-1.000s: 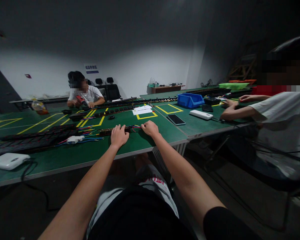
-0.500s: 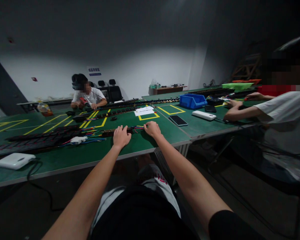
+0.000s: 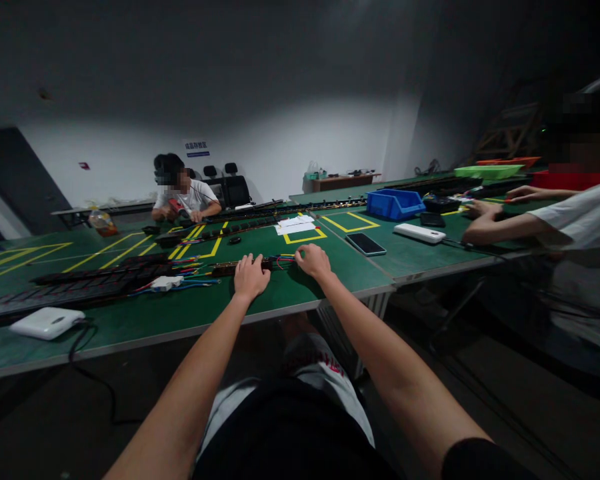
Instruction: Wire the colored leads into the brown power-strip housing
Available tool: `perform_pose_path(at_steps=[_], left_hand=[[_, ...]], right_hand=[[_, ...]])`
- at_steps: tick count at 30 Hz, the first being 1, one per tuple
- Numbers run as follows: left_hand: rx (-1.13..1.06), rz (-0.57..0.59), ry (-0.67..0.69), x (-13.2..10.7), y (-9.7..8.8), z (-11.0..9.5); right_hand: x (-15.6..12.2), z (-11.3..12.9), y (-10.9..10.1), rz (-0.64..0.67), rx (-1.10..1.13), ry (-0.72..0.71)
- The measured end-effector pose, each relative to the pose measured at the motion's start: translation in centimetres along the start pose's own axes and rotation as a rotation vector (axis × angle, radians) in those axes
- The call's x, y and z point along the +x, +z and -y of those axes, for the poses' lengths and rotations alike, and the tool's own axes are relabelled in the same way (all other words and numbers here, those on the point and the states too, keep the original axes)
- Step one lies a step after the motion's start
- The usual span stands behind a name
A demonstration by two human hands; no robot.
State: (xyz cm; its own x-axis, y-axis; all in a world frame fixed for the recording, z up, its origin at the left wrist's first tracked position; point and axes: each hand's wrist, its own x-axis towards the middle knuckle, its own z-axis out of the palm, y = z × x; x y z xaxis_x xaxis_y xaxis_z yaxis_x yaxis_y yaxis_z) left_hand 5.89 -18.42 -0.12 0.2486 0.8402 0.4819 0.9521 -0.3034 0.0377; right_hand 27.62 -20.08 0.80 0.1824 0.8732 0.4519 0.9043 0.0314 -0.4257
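Note:
My left hand [image 3: 251, 277] lies over a narrow dark strip [image 3: 223, 269] on the green table, its fingers bent over the far side and pressing it down. Coloured wires [image 3: 282, 261], red, yellow and blue among them, come out of the strip's right end. At the tips of those wires, my right hand [image 3: 314, 261] pinches with thumb and forefinger. Which wire it grips is too small to tell. To the left lies a bundle of long dark strips [image 3: 105, 283] with coloured wire ends, and a white connector block [image 3: 167, 283] sits among their wires.
A phone [image 3: 365, 244], white papers [image 3: 295, 225] and a blue bin [image 3: 395, 204] lie beyond my right hand. White power banks [image 3: 47, 323] with cables are at both sides. One person [image 3: 187, 197] works across the table, another person [image 3: 570, 220] at the right.
The whole view has shifted slightly, so everything appears a little further right and lower. Both hands keep their places on the strip and its wires.

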Motion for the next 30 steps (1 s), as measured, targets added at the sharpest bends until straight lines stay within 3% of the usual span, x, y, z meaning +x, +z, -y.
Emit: perform_pose_path(at_steps=[3, 9, 15, 21, 30], left_hand=[[0.007, -0.004, -0.006, -0.05, -0.01, -0.04], [0.003, -0.010, -0.003, -0.16, -0.10, 0.02], [-0.008, -0.002, 0.005, -0.10, 0.04, 0.09], [-0.014, -0.004, 0.002, -0.10, 0.01, 0.10], [-0.017, -0.013, 0.004, 0.08, 0.47, 0.16]], right_hand=[[-0.14, -0.01, -0.08, -0.082, 0.003, -0.003], [-0.15, -0.01, 0.02, 0.038, -0.059, -0.013], [-0.12, 0.29, -0.35, -0.040, 0.017, 0.001], [-0.08, 0.38, -0.09, -0.007, 0.003, 0.010], [-0.19, 0.73, -0.39, -0.073, -0.030, 0.015]])
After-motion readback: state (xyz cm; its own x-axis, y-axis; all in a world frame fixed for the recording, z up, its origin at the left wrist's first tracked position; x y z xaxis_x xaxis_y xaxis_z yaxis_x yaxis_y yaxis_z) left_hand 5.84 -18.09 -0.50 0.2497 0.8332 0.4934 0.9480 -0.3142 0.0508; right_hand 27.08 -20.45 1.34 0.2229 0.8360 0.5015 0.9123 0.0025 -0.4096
